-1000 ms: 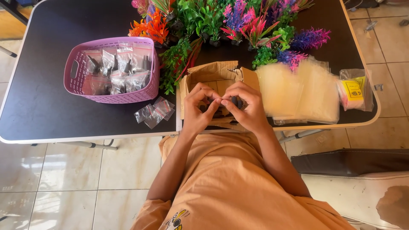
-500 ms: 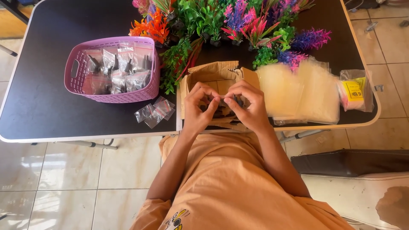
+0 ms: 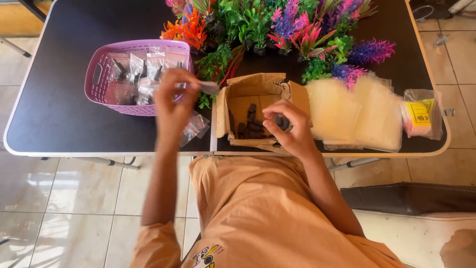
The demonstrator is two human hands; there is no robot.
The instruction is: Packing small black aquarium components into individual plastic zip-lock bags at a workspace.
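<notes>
Beside pink basket (image 3: 99, 74), left hand (image 3: 174, 101) holding packet (image 3: 209, 88), right hand (image 3: 290, 124) in box (image 3: 248, 87)

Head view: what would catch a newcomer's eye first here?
The bright heap of plastic plants, orange, green, pink and purple, fills the far middle of the dark table. Near the front edge sits an open cardboard box of small dark pieces, with the right hand over it. The left hand holds a small clear bag beside a pink basket of filled bags.
</notes>
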